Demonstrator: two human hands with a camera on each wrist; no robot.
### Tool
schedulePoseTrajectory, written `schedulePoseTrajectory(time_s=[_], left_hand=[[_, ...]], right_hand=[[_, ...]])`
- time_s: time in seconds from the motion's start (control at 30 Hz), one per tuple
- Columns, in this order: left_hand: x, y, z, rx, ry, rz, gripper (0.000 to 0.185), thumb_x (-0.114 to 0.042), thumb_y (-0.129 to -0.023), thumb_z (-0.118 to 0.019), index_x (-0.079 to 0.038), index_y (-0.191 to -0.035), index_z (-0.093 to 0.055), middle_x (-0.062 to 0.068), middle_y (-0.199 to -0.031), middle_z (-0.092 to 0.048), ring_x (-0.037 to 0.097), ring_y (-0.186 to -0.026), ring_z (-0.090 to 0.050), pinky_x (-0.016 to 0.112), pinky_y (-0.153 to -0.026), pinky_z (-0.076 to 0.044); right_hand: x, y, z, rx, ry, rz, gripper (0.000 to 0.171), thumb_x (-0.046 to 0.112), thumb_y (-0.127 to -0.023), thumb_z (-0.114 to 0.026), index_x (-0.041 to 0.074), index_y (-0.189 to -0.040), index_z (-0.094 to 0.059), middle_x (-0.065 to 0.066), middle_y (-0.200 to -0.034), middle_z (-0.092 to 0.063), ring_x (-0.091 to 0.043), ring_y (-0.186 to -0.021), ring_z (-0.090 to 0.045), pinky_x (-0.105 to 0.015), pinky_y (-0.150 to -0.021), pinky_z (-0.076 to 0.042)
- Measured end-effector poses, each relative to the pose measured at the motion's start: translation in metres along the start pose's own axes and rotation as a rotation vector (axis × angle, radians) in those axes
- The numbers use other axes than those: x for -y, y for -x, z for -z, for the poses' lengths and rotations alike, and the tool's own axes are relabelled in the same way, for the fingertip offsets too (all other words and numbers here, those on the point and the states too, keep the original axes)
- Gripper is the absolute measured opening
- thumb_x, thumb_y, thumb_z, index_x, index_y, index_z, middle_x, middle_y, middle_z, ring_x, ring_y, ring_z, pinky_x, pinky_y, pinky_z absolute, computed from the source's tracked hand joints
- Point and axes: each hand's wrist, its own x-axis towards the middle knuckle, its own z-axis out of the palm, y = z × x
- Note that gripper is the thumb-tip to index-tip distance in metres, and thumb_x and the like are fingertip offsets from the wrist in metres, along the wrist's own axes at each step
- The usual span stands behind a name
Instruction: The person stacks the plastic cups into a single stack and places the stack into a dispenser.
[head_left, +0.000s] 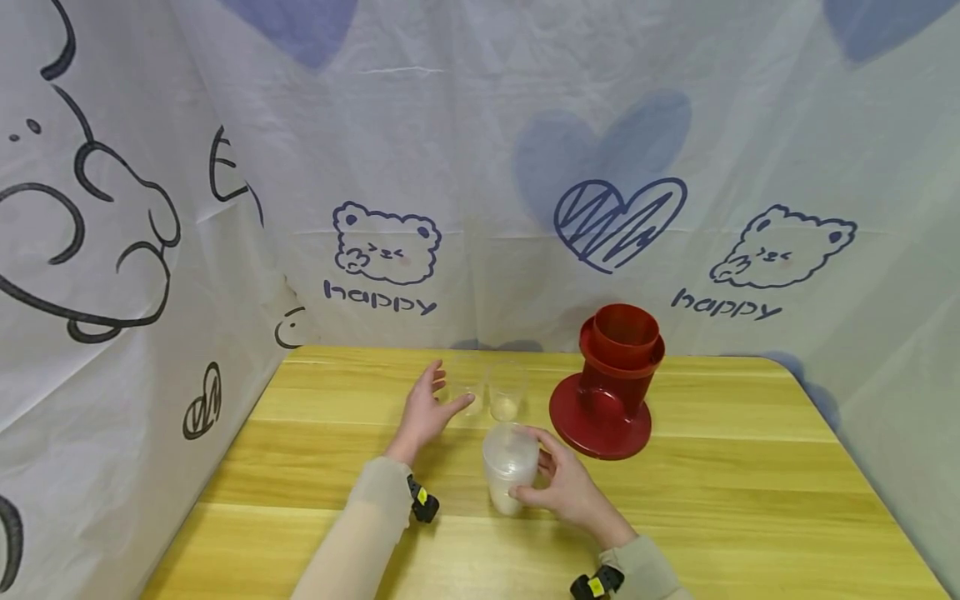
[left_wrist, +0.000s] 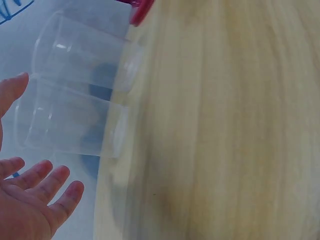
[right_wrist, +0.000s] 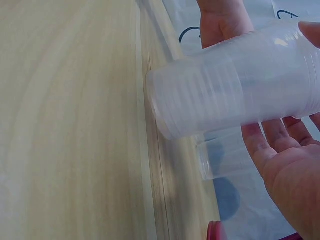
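My right hand (head_left: 568, 490) grips a stack of clear plastic cups (head_left: 510, 468), its thumb and fingers curled round the side. Several rims and ridges show along the nested stack in the right wrist view, where it stands close over the wooden table. Farther back, my left hand (head_left: 426, 414) has its fingers spread beside a single clear plastic cup (left_wrist: 70, 120). In the left wrist view, thumb and fingers lie on either side of that cup, with a gap at the fingertips. A second clear cup (head_left: 507, 393) stands upright just right of it.
A dark red plastic holder (head_left: 618, 387) with a round base and a cylinder on top stands right of the cups. The wooden table (head_left: 720, 508) ends at the back against a printed white curtain (head_left: 480, 183). Another curtain wall (head_left: 97, 383) borders the left side.
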Motion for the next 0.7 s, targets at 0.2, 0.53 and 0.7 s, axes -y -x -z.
schedulePoseTrajectory(time_s=[0.2,0.53,0.7], left_hand=[[-0.002,-0.002,-0.005,-0.002,-0.003,0.016,0.087,-0.026,-0.083,-0.081,-0.001,-0.150,-0.031,0.024,-0.143,-0.044,0.038,-0.128,-0.047,0.051,-0.103,-0.044],[-0.004,-0.005,-0.011,0.000,-0.006,0.027,0.085,-0.031,-0.084,-0.079,-0.003,-0.150,-0.033,0.022,-0.142,-0.046,0.037,-0.128,-0.048,0.050,-0.103,-0.044],[-0.004,-0.006,-0.012,0.009,0.003,0.037,0.081,-0.032,-0.087,-0.077,-0.003,-0.149,-0.034,0.023,-0.142,-0.046,0.038,-0.127,-0.048,0.050,-0.102,-0.045]], right_hand=[[0.001,0.000,0.001,0.001,0.003,-0.006,0.076,0.007,-0.078,-0.083,0.010,-0.143,-0.044,-0.017,-0.140,-0.043,-0.036,-0.125,-0.050,-0.050,-0.107,-0.040],[0.002,0.000,0.000,-0.004,-0.001,-0.004,0.077,0.007,-0.078,-0.083,0.009,-0.143,-0.043,-0.017,-0.140,-0.044,-0.036,-0.124,-0.051,-0.049,-0.106,-0.041],[0.001,0.000,0.000,-0.014,-0.001,-0.018,0.077,0.007,-0.077,-0.084,0.009,-0.143,-0.043,-0.017,-0.139,-0.045,-0.035,-0.125,-0.051,-0.048,-0.106,-0.042]])
